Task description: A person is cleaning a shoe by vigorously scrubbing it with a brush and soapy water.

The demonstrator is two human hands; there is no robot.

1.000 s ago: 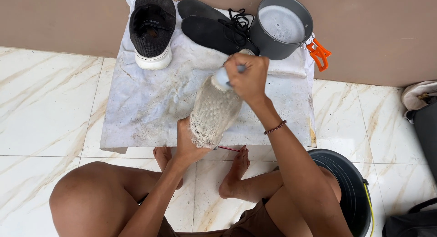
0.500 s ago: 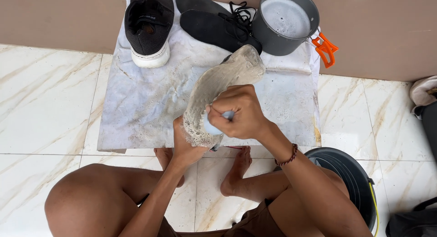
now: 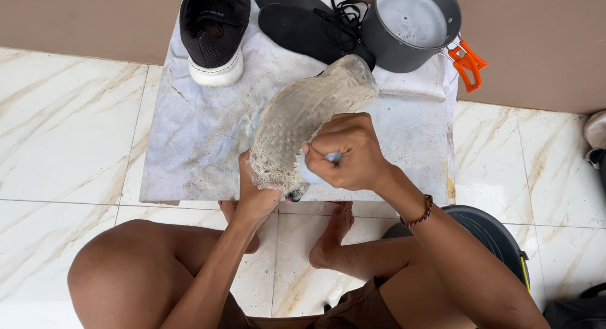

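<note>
A shoe [image 3: 303, 117] lies sole-up over a white cloth [image 3: 202, 139], its sole covered in grey foam. My left hand [image 3: 255, 193] grips the shoe's near end from below. My right hand [image 3: 347, 152] is closed around a pale blue brush [image 3: 310, 172], pressed on the sole near the heel end. A beaded bracelet sits on my right wrist.
At the back of the cloth stand a black shoe with a white sole [image 3: 213, 32], two black insoles with laces [image 3: 309, 26] and a grey pot of soapy water [image 3: 410, 26] with an orange handle [image 3: 470, 65]. A dark bucket [image 3: 492, 237] stands by my right knee. Marble floor tiles surround.
My right hand with the brush went from the shoe's far toe end down to the near heel end. The shoe tilted a little more to the right.
</note>
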